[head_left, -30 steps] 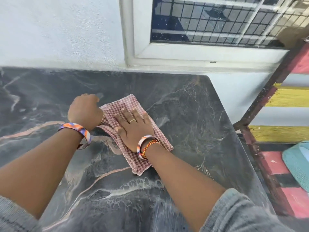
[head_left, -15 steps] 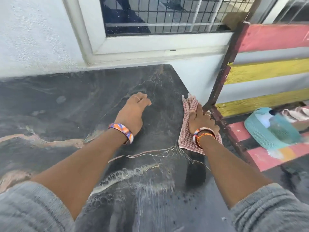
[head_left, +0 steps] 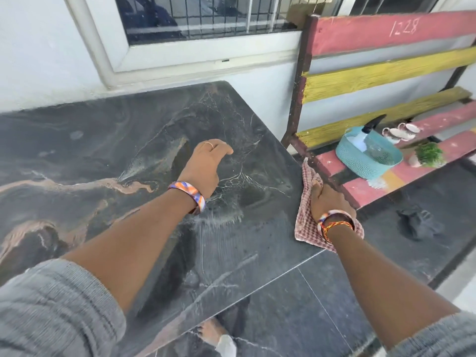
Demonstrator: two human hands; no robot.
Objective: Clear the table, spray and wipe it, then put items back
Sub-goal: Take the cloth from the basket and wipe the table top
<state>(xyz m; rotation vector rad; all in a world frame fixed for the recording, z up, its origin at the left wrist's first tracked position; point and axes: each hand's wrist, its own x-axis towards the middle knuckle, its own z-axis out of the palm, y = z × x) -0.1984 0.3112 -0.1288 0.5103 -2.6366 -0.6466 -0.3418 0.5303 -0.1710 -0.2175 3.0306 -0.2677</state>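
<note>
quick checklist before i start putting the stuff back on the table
1. Table bare of items: ok, nothing stands on the part in view; its left end is out of frame.
2. Wiping finished: cannot tell, streaks show near the front edge.
3. Cloth put away: not ok, right hand holds it at the table's right edge, partly overhanging.
4. Left hand free: ok, it holds nothing, over the tabletop.
5. Items at hand: ok, basket with spray bottle, cups and small plant sit on the bench.
</note>
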